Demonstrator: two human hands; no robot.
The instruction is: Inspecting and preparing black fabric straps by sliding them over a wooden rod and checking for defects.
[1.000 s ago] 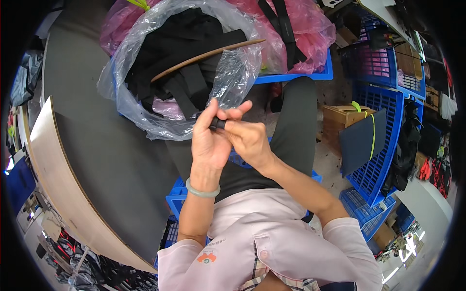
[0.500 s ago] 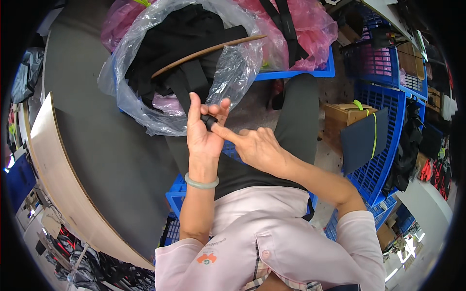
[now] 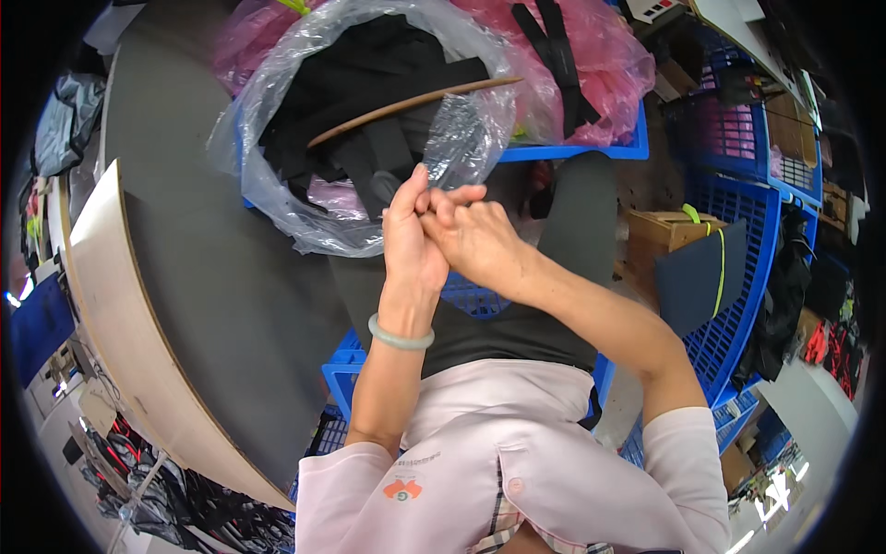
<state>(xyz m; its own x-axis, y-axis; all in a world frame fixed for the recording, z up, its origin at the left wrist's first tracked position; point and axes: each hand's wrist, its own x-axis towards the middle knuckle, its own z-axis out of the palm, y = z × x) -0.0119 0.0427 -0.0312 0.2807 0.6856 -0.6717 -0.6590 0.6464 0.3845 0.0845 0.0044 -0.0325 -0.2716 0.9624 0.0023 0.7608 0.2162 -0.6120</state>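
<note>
My left hand [image 3: 413, 242] is raised palm up over my lap, thumb pointing away from me, its fingers curled around the end of a black fabric strap [image 3: 389, 148]. My right hand [image 3: 484, 242] presses against those fingers from the right, its own fingers bent in. Whatever lies between the two hands is hidden now. The strap trails out of a clear plastic bag [image 3: 242, 152] filled with black fabric pieces [image 3: 355, 69]. Across the bag's mouth rests a thin, curved brown strip [image 3: 415, 106].
Pink plastic bags [image 3: 614, 69] and more black straps [image 3: 561, 69] are behind, in a blue crate [image 3: 609, 150]. A grey worktop [image 3: 212, 305] with a pale wooden edge runs along the left. At right are a cardboard box [image 3: 651, 240], a dark panel [image 3: 701, 277] and blue crates [image 3: 738, 208].
My right hand has moved from a pointed finger at the strap's black end to closed against my left fingers. The strap end is now covered. The view has shifted slightly.
</note>
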